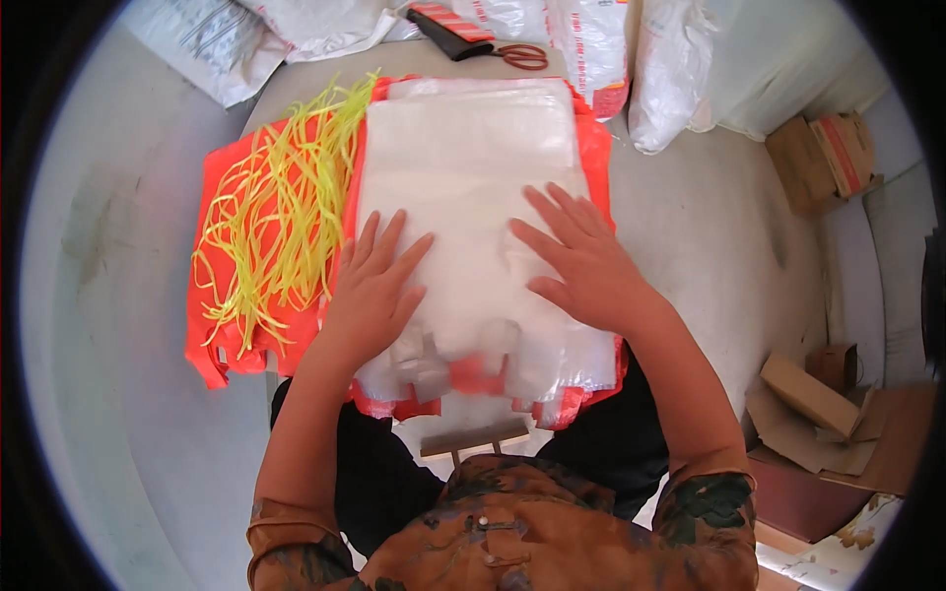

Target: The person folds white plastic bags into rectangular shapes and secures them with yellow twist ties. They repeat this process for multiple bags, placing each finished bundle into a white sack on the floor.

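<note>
A stack of clear plastic bags [463, 158] with cut-out handles lies before me, the handle ends toward my lap. Red plastic bags [595, 148] show beneath it at both sides. My left hand [374, 286] rests flat on the stack's left part, fingers spread. On the right part lies my right hand [581, 256], also flat with its fingers apart. Neither hand holds anything. Left of the stack, a loose bundle of yellow plastic strips [286, 207] is spread over another red bag pile [222, 187].
Scissors [520, 56] with reddish-brown handles lie beyond the stack, their blades hidden by a black cover. White sacks [672, 74] line the far side. Cardboard boxes [818, 163] stand at the far right, and opened cartons [808, 409] at the near right.
</note>
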The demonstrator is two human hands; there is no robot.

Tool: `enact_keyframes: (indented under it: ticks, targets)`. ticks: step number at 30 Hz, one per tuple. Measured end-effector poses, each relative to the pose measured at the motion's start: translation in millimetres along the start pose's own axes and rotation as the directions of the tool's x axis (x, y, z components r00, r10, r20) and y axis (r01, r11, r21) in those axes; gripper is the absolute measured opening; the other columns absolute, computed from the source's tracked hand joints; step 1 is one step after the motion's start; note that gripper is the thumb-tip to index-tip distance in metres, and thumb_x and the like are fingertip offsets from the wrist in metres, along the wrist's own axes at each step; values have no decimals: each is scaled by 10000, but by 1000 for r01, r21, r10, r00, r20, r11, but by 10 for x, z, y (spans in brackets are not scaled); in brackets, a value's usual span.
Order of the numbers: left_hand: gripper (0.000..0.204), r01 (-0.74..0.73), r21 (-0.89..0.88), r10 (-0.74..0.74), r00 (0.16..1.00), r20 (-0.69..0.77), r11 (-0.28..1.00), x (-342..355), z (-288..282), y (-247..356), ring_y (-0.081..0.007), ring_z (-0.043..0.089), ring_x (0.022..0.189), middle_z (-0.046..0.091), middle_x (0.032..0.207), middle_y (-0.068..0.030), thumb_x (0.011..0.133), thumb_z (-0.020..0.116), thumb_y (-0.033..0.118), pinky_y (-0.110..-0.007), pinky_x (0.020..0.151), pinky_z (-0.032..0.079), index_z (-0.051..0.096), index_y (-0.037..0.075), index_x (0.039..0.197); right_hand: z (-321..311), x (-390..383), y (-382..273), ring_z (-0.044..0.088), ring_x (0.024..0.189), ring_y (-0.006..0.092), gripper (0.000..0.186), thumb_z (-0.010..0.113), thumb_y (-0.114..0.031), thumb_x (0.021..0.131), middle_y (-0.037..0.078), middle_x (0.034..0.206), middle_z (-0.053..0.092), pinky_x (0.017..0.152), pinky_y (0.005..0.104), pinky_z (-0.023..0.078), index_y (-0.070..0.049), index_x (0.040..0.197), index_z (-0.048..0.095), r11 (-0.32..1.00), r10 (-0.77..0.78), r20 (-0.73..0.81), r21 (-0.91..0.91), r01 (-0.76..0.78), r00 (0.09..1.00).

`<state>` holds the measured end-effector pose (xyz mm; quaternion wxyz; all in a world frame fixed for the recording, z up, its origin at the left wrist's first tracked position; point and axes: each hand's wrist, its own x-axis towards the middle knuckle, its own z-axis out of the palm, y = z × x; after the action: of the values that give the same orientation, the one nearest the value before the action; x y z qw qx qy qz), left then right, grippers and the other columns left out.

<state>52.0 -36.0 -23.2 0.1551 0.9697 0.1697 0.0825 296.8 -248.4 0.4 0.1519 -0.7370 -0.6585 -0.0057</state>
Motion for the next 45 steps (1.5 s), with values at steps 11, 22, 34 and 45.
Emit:
enact_keyframes:
  ticks: [11, 22, 34, 45]
  targets:
    - [501, -86, -249, 38, 981, -191, 965, 138, 173, -328, -445, 293, 1582, 397, 1682, -186, 967, 691, 181, -519, 1265, 311, 633, 122, 1461, 281, 400, -201, 385, 1525, 369, 518, 780, -161, 837, 122, 1614, 481, 1257, 572, 284, -122, 1334, 641, 991, -96, 33, 92, 92, 995]
    - [435, -65, -239, 1, 967, -256, 969, 133, 222, -329, -462, 348, 1544, 479, 1610, -197, 978, 702, 190, -535, 1237, 346, 669, 122, 1407, 471, 288, -757, 566, 1345, 379, 272, 779, -50, 733, 126, 1401, 655, 1141, 548, 440, -72, 972, 651, 929, -332, -15, 169, 330, 943]
    - [442, 122, -941, -554, 829, -78, 315, 58, -53, -360, -195, 605, 1294, 705, 1326, -97, 1164, 433, 339, -369, 1125, 451, 689, 8, 1307, 515, 292, -514, 674, 1051, 151, 89, 636, -8, 991, 109, 1208, 739, 912, 310, 542, 27, 1005, 717, 415, 280, 94, 885, -209, 955]
    - [449, 99, -994, -629, 776, 42, 55, 2, -124, -176, -229, 582, 1245, 598, 1383, -153, 1156, 447, 340, -385, 1109, 465, 587, -1, 1413, 502, 282, -502, 634, 901, 66, 135, 658, -85, 1032, -8, 1003, 721, 795, 242, 515, -12, 1112, 738, 93, 417, 153, 974, -209, 896]
